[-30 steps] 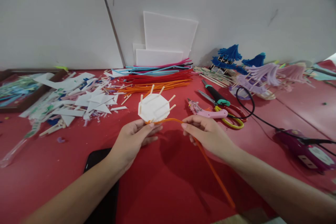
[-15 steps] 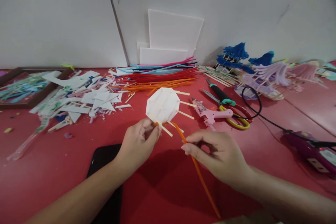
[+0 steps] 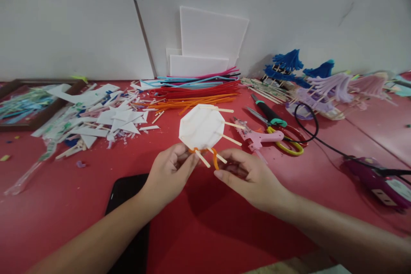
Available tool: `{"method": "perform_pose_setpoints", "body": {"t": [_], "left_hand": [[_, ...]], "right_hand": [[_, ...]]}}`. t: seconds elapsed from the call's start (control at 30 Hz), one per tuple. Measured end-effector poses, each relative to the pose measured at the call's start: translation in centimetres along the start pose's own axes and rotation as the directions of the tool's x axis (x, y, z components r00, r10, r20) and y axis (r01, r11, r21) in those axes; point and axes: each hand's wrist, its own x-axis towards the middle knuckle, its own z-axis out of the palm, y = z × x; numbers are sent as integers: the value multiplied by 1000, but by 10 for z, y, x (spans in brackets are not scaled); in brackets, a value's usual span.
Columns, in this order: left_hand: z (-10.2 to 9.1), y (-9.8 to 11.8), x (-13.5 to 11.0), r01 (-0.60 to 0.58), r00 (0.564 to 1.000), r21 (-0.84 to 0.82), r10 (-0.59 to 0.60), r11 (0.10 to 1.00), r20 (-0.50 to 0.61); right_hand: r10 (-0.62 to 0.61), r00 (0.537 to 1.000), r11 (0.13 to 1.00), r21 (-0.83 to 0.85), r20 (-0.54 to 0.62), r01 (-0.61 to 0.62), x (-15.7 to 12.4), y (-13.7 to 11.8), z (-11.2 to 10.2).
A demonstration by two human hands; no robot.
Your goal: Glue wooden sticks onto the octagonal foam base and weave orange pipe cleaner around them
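Observation:
My left hand (image 3: 171, 173) pinches the lower left edge of a white octagonal foam board (image 3: 201, 127), held above the red table. Several pale wooden sticks (image 3: 231, 140) stand out from its right and lower edges. An orange pipe cleaner (image 3: 215, 160) runs along the lower edge and bends around the bottom sticks. Thumb and fingers of my right hand (image 3: 245, 177) are closed on this pipe cleaner, just right of the lowest sticks; its far end is hidden behind the hand.
Pipe cleaners (image 3: 195, 92) in several colours lie behind the board. At right are a pink glue gun (image 3: 257, 139), scissors (image 3: 289, 147), pliers (image 3: 269, 111) and a purple power strip (image 3: 379, 180). White scraps (image 3: 118, 117) cover the left; a black phone (image 3: 128, 192) lies by my left forearm.
My right hand has moved slightly left and toward the board, bending the orange pipe cleaner around another bottom stick. Its long loose tail no longer shows. My left hand keeps its grip.

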Motion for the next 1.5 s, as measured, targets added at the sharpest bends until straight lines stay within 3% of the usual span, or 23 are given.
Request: {"method": "perform_pose_setpoints", "body": {"t": [0.13, 0.23, 0.33, 0.5, 0.63, 0.77, 1.03, 1.17, 1.33, 1.5], "left_hand": [[3, 1, -1, -112, 991, 202, 125, 973, -53], [4, -2, -1, -115, 991, 204, 125, 972, -41], [4, -3, -3, -112, 992, 183, 120, 977, -36], [3, -1, -4, -149, 986, 206, 161, 967, -42], [4, 4, -5, -168, 985, 226, 169, 959, 17], [5, 9, -7, -192, 981, 217, 183, 957, 62], [7, 7, -6, -63, 997, 117, 59, 991, 41], [7, 4, -6, -85, 996, 163, 81, 983, 32], [5, 6, -6, -135, 989, 230, 144, 964, -22], [5, 6, -6, -135, 990, 228, 141, 964, -13]], "right_hand": [[71, 990, 960, 262, 122, -101, 0, -2, 3], [152, 979, 827, 525, 132, -199, 1, -3, 6], [213, 970, 741, 629, 115, -237, 1, -2, 8], [227, 969, 776, 584, 95, -239, 2, -1, 8], [265, 962, 837, 480, 67, -263, 4, -4, 8], [308, 948, 840, 445, 78, -309, 5, -7, 9], [298, 952, 862, 411, 65, -298, 6, -2, 8], [298, 954, 826, 491, 40, -279, 8, 1, 7], [378, 920, 692, 628, 105, -356, 11, 2, 5], [367, 921, 711, 600, 129, -367, 11, 4, 4]]}}
